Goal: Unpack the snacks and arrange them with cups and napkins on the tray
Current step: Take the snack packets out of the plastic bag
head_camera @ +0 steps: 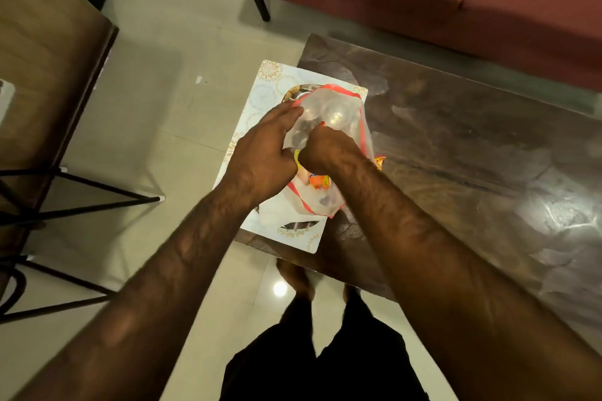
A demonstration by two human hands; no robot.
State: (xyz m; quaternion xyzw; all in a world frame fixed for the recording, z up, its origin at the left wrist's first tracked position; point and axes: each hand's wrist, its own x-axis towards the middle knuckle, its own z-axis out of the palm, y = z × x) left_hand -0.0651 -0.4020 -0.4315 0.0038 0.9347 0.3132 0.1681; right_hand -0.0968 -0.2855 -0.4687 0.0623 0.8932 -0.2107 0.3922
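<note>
The bag (321, 98) sits on the tray (260, 88) at the near-left corner of the table (456, 140). It's thin see-through plastic w/ red trim, so expect it to be v. light, floppy and slick, w/ no shape of its own. It'll sag, slide and crackle wherever you pull.

Your left grip (264, 150) lies w/ fingers stretched out flat against the bag's left side, steadying, not pinching. Your right grip (325, 148) is curled tight, knuckles up, bunched into the film near the bag's middle. I can't tell whether a packet is caught in it too.

Inside you've got the snack pkts (319, 181), orange and yellow foil. They're prob. light, puffy and crushable, so take each by a sealed end, not the belly. The round clear shapes (338, 114) up top may be cups. If so they're thin and springy and will dent if squeezed, so lift them by the rim or as a stack.

Best hold on the bag itself is the trimmed rim, since it's the stiffest part. Pin one side of the mouth w/ the left grip and draw things out w/ the right. Don't haul the bag by its bottom, b/c everything dumps at once.

Watch the tray. It looks to overhang the table edge on the left, above the floor, so downward pressure on that side could tip it. Napkins aren't visible from here.
</note>
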